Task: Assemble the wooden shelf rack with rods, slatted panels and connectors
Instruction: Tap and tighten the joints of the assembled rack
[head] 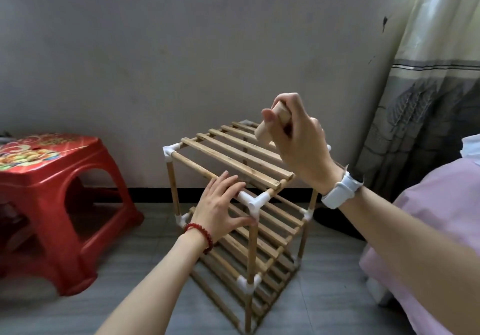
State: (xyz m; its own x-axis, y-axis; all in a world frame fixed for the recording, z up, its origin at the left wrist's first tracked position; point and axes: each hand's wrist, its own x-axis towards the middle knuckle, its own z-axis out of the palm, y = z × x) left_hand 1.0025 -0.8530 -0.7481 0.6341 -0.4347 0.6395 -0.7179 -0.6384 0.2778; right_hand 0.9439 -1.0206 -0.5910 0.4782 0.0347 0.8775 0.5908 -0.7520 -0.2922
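Note:
A wooden shelf rack [249,236] stands on the grey floor, built of rods, three slatted panels and white plastic connectors. My left hand [220,205] rests with straight fingers on the top front rod, its thumb touching the near white corner connector [255,202]. My right hand [298,142] hovers above the top slatted panel [233,153] and grips a short, thick wooden block [270,124] tilted downward. The far right top corner is hidden behind my right hand.
A red plastic stool [57,199] with a printed top stands to the left of the rack. A plain wall runs behind. A curtain [428,96] hangs at the right, and a pink cloth [441,231] lies at the lower right.

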